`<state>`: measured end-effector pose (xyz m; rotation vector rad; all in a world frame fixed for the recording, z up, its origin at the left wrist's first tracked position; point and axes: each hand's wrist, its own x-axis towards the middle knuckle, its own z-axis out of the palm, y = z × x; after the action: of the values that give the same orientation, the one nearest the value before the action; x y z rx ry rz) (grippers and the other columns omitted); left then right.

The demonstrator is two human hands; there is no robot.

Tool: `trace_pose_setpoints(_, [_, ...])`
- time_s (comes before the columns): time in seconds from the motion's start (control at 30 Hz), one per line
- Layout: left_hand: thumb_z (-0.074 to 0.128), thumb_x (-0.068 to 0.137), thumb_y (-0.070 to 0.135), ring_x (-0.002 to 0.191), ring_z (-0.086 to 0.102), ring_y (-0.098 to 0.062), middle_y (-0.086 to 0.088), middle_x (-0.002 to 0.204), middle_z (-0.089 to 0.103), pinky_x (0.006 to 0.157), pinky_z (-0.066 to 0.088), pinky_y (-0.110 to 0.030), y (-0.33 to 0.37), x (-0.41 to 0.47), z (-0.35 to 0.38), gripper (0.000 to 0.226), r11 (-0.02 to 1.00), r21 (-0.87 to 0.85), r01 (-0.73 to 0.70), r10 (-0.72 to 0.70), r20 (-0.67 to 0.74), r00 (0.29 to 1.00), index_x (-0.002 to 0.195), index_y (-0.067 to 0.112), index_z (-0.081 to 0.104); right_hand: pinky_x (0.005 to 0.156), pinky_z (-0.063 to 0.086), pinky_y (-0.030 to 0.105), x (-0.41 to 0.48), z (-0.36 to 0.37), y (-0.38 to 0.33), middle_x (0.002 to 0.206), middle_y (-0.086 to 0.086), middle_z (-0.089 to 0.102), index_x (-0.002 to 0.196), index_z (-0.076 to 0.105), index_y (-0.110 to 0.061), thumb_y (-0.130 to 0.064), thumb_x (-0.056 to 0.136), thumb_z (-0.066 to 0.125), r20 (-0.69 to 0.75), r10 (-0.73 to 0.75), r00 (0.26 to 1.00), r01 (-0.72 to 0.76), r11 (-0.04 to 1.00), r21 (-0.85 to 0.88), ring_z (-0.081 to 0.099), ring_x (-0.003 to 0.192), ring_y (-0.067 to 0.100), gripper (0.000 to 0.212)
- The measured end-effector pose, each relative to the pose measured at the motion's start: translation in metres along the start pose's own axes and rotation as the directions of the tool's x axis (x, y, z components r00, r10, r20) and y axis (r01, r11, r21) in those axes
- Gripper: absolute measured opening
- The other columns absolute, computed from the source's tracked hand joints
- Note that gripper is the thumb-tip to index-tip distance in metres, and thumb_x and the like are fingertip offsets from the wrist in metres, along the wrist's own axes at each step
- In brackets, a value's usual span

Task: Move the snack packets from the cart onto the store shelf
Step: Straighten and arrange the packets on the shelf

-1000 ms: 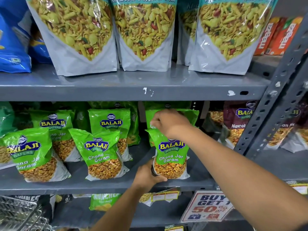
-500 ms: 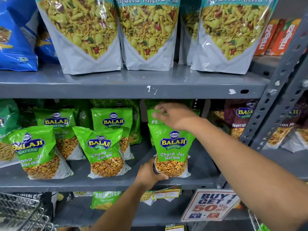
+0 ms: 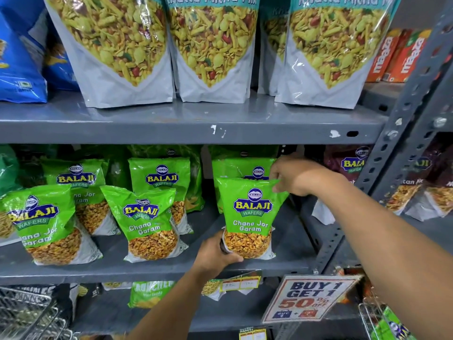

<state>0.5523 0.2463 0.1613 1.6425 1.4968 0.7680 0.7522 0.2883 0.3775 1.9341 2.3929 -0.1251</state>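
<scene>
1 head-worn view looks forward and slightly down, straight at a grey store shelf [image 3: 186, 130] from close range. The wide lens bends the shelf edges and the upright post [image 3: 382, 182] at the right. The middle shelf sits at the centre of the frame; the upper shelf's packs are cut off by the top edge, and a lower shelf shows beneath. Both forearms enter from the bottom and right edges and reach away from the camera. A wire cart [image 3: 27, 312] is clipped by the bottom left corner, and another bit of wire basket by the bottom right.
</scene>
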Motion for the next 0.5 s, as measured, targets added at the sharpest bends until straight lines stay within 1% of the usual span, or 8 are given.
trace_pose_setpoints(0.1, [0.088, 0.059, 0.025, 0.081, 0.057, 0.018, 0.021, 0.086, 0.068, 0.061, 0.041, 0.002, -0.003, -0.002, 0.001, 0.047, 1.0, -0.016, 0.007, -0.007, -0.007, 1.0, 0.091, 0.041, 0.057, 0.09, 0.044, 0.027, 0.002, 0.005, 0.001, 0.124, 0.011, 0.06, 0.115, 0.063, -0.02, -0.029, 0.079, 0.072, -0.042, -0.017, 0.999, 0.019, 0.998, 0.058, 0.057, 0.111, 0.029, 0.039])
trace_pose_setpoints(0.17, [0.089, 0.059, 0.026, 0.082, 0.059, 0.017, 0.02, 0.087, 0.07, 0.064, 0.042, -0.001, -0.004, -0.001, 0.001, 0.048, 1.0, -0.018, 0.004, -0.004, -0.001, 1.0, 0.09, 0.044, 0.057, 0.085, 0.042, 0.024, 0.001, 0.005, 0.004, 0.12, 0.009, 0.062, 0.114, 0.064, -0.019, -0.025, 0.079, 0.073, -0.05, -0.022, 0.999, 0.026, 0.996, 0.088, 0.059, 0.109, 0.027, 0.037])
trace_pose_setpoints(0.27, [0.089, 0.059, 0.023, 0.081, 0.064, 0.014, 0.017, 0.088, 0.073, 0.065, 0.044, -0.004, -0.007, 0.0, 0.001, 0.046, 0.999, -0.041, 0.001, -0.001, 0.004, 1.0, 0.092, 0.04, 0.061, 0.084, 0.045, 0.023, 0.0, 0.006, 0.012, 0.112, 0.009, 0.068, 0.108, 0.067, -0.015, -0.021, 0.077, 0.074, -0.113, 0.011, 0.994, 0.008, 0.986, 0.169, 0.063, 0.101, 0.024, 0.031])
trace_pose_setpoints(0.37, [0.088, 0.06, 0.023, 0.079, 0.066, 0.01, 0.013, 0.088, 0.075, 0.064, 0.046, -0.005, -0.008, 0.002, 0.001, 0.044, 0.999, -0.049, -0.005, 0.006, 0.014, 1.0, 0.093, 0.037, 0.062, 0.085, 0.048, 0.024, 0.0, 0.011, 0.015, 0.107, 0.009, 0.068, 0.103, 0.069, -0.016, -0.021, 0.076, 0.075, -0.169, 0.03, 0.985, 0.011, 0.972, 0.234, 0.064, 0.096, 0.023, 0.028])
trace_pose_setpoints(0.43, [0.089, 0.059, 0.024, 0.081, 0.068, 0.005, 0.012, 0.088, 0.075, 0.072, 0.051, -0.015, -0.009, 0.002, 0.002, 0.046, 0.998, -0.06, 0.0, 0.002, 0.026, 1.0, 0.096, 0.035, 0.063, 0.083, 0.049, 0.024, -0.002, 0.013, 0.016, 0.102, 0.009, 0.069, 0.101, 0.069, -0.016, -0.02, 0.075, 0.076, -0.19, 0.036, 0.981, 0.018, 0.961, 0.277, 0.064, 0.092, 0.021, 0.027])
trace_pose_setpoints(0.5, [0.089, 0.058, 0.026, 0.085, 0.069, -0.002, 0.009, 0.089, 0.076, 0.08, 0.055, -0.026, -0.013, 0.004, 0.002, 0.053, 0.998, -0.065, 0.004, -0.003, 0.028, 1.0, 0.103, 0.032, 0.063, 0.081, 0.047, 0.022, -0.003, 0.013, 0.016, 0.1, 0.009, 0.07, 0.102, 0.069, -0.015, -0.019, 0.075, 0.077, -0.201, 0.046, 0.978, 0.018, 0.952, 0.306, 0.063, 0.087, 0.019, 0.028])
